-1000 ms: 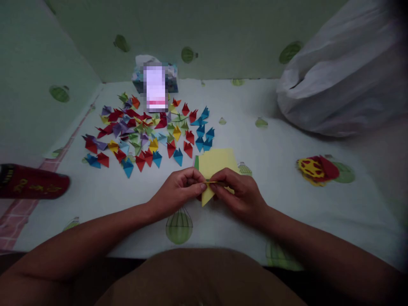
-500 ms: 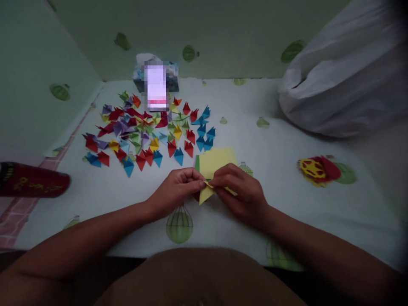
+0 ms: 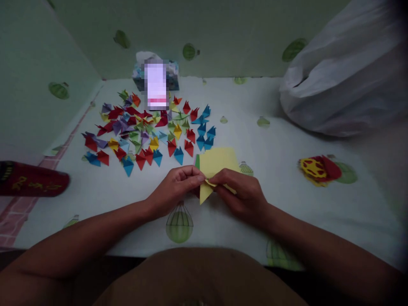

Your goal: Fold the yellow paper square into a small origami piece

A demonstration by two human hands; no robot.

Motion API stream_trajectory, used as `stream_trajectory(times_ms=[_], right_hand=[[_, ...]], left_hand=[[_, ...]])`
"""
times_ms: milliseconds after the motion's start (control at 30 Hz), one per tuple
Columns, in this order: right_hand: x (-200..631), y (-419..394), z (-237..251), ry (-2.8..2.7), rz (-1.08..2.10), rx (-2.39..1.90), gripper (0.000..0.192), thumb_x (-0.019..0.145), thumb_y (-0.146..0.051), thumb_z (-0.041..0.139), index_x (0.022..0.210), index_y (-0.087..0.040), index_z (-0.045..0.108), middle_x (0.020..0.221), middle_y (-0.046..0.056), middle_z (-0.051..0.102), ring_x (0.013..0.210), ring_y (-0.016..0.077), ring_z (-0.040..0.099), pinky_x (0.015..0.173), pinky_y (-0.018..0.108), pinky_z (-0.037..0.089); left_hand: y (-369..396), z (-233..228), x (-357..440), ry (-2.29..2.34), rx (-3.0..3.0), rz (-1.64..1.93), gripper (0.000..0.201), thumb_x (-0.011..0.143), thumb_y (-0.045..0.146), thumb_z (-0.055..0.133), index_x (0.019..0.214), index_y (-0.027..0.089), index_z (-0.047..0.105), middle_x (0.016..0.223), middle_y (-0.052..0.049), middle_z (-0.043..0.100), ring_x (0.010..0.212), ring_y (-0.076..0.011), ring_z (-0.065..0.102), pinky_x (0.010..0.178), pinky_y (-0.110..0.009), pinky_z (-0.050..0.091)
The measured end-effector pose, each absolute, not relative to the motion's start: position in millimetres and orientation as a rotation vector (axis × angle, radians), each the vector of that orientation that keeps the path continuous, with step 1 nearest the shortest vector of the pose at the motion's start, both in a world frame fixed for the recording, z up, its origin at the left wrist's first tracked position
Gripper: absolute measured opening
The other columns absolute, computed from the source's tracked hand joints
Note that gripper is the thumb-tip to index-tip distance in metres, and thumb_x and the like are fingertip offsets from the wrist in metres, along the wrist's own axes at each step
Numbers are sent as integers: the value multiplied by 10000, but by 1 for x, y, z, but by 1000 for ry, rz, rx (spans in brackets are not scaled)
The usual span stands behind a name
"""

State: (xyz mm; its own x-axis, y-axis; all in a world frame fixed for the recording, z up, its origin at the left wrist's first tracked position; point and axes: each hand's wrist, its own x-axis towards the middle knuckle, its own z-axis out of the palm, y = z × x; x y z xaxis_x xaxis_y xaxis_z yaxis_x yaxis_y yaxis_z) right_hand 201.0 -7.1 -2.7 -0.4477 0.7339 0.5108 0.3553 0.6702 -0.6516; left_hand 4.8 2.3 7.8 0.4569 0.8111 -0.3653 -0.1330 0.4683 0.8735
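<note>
Right hand (image 3: 241,190) has shifted slightly; it and left hand (image 3: 177,187) seemingly pinch folded yellow paper (image 3: 205,194)

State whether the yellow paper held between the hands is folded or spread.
Folded: between left hand and right hand, the yellow paper shows a pointed flap beneath a narrow folded edge.

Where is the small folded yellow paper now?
In the head view, the folded paper is just below centre, held by the left hand and right hand, in front of the larger yellow sheet.
</note>
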Motion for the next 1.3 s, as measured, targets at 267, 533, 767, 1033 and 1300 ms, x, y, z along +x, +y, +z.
stream_trajectory(times_ms=[267,533,767,1033,1300], right_hand=[[199,-10,-2,-1895,880,-996,60,911,-144,585,892,-197,606,702,-7,657,576,110,591,545,236,445],[197,-6,-2,-1515,1459,-990,82,858,-186,620,899,-209,552,658,-35,597,557,112,556,514,236,437],[198,-8,0,-1777,928,-873,186,811,-31,532,805,-216,548,839,36,607,787,175,595,687,326,487],[200,-13,5,-1716,884,-844,145,936,-114,505,946,-220,603,976,76,600,915,202,591,777,362,497],[199,-3,0,-1428,1591,-1010,140,875,-280,661,980,-198,619,620,-53,520,551,109,530,537,237,428]], left_hand=[[3,8,4,924,971,688,226,780,329,755,872,150,654,770,3,657,666,-89,578,599,-197,438],[4,8,3,985,1176,739,203,764,296,755,826,146,634,721,2,622,650,-103,562,586,-215,432],[2,8,0,921,1552,982,58,814,123,664,800,179,662,912,-57,677,906,-178,639,841,-316,499],[4,8,-4,919,1694,1092,143,837,98,632,749,201,676,840,-35,639,833,-161,604,775,-291,488],[11,6,-5,781,1683,899,125,830,107,633,741,176,686,858,-49,686,808,-151,641,732,-265,498]])
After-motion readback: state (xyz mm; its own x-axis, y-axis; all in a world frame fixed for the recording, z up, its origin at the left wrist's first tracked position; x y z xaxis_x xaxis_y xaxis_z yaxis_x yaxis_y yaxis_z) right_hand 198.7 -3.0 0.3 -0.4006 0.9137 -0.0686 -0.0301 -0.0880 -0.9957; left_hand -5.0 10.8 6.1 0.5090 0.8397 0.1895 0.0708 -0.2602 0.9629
